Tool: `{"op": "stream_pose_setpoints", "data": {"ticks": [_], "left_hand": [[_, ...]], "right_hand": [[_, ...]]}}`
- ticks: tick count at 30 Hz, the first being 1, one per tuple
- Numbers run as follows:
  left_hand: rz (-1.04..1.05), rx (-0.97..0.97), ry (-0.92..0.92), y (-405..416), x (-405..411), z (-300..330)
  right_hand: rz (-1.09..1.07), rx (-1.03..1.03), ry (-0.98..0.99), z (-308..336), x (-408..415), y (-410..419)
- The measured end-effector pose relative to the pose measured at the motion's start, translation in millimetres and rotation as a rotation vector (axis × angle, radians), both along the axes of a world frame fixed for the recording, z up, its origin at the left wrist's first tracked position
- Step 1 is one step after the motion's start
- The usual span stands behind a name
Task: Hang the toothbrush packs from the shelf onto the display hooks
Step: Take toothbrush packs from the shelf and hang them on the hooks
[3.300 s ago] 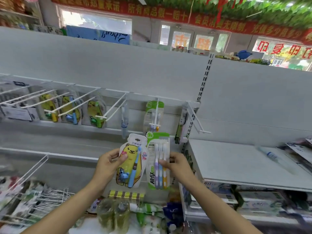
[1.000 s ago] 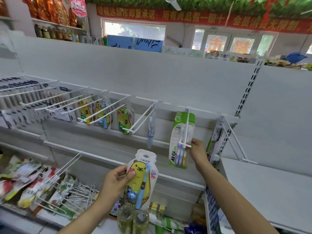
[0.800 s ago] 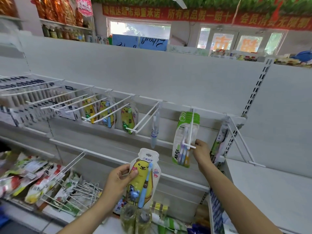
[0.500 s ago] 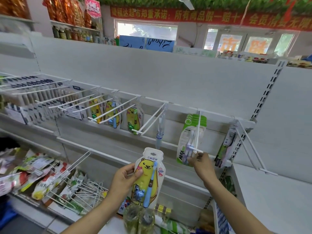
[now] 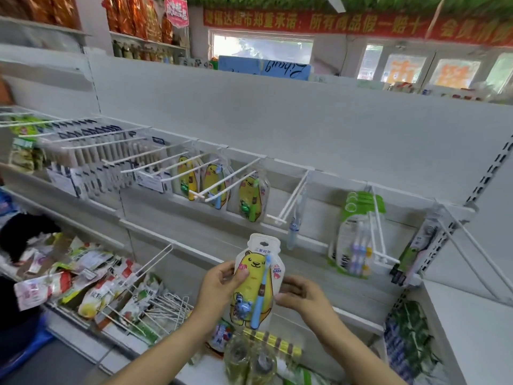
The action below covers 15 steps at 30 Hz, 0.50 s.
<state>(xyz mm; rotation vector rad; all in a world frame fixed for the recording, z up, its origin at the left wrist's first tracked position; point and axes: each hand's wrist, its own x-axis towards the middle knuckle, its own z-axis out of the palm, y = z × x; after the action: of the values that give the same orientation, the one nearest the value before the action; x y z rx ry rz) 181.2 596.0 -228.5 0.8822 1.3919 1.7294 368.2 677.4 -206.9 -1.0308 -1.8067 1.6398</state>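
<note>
White shelving (image 5: 305, 129) fills the view, a row of white hooks (image 5: 222, 187) jutting out with bear packs hanging. Green packs (image 5: 358, 232) hang on a hook to the right. Down front, the yellow bear toothbrush pack (image 5: 256, 282) sits upright below the hooks, left hand (image 5: 219, 287) pinching its left edge, right hand (image 5: 302, 295) curled at its right edge.

Counts: 2 hands, left (image 5: 219, 284) and right (image 5: 302, 294). 4 yellow bear packs: 1 held (image 5: 256, 282), 3 hung (image 5: 187, 180) (image 5: 213, 184) (image 5: 252, 197). 1 stack of green packs (image 5: 358, 234); number unclear. 1 dark pack (image 5: 422, 245). 1 single brush (image 5: 294, 226).
</note>
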Motion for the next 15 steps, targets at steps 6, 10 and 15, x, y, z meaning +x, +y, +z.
{"op": "stream_pose_setpoints", "data": {"ticks": [6, 10, 15], "left_hand": [[-0.067, 0.028, 0.034, -5, -69, 2], [-0.153, 0.057, 0.089, -16, -127, 7], [-0.243, 0.05, 0.104, -38, -201, 9]], "right_hand": [[-0.083, 0.128, 0.121, 11, -77, -22], [-0.131, 0.184, 0.184, 19, -141, -38], [-0.182, 0.239, 0.202, 29, -210, -55]]}}
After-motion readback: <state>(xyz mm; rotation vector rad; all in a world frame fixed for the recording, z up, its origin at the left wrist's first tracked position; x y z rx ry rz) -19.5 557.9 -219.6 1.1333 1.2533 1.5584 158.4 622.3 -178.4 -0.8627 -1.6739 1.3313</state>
